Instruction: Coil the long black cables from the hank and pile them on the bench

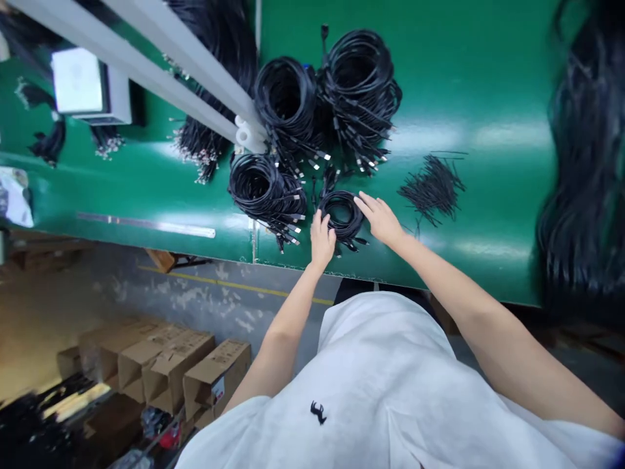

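Observation:
A small bundle of coiled black cables (350, 229) lies near the table's front edge, with plugs sticking out of it. My left hand (323, 242) rests at the coil's left side, fingers stretched and apart. At its right side my right hand (382, 220) touches the ring with extended fingertips. Neither hand is wrapped round the bundle. To the left stands a larger stack of coiled cables (254, 185). A loose pile of short black ties (432, 187) lies right of my right hand.
Behind are two more stacks of coiled cables, one in the middle (286, 98) and a taller one (359, 65). White posts (195, 71) cross the upper left of the green table (488, 85). Long black cables (586, 176) hang at right. Cardboard boxes (217, 374) stand on the floor.

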Tool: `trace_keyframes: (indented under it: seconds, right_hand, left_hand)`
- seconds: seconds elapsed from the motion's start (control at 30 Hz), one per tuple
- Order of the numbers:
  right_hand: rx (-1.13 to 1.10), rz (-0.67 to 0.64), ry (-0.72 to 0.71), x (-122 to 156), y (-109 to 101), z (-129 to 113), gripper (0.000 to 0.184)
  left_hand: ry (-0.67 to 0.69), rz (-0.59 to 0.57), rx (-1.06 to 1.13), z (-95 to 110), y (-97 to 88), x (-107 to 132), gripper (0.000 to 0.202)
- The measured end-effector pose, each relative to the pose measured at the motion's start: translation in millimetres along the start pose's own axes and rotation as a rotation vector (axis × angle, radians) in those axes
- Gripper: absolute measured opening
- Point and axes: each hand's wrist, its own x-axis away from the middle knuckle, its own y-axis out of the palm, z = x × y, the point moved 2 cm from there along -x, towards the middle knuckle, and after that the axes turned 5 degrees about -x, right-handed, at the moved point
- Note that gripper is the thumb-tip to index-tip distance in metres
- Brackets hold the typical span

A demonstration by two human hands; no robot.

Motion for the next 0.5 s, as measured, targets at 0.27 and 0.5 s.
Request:
trace_keyframes:
  seconds: [0.27,0.5]
  right_hand:
    - [-0.082,0.129,0.699,253,18,57,0.020]
    - [-0.043,0.265,1.355,404,-32,184,0.040]
  left_hand:
    - [0.045,0.198,0.084,24,-29.2,27,0.042]
    - [0.061,-0.062,0.229,110,35.2,94,0.024]
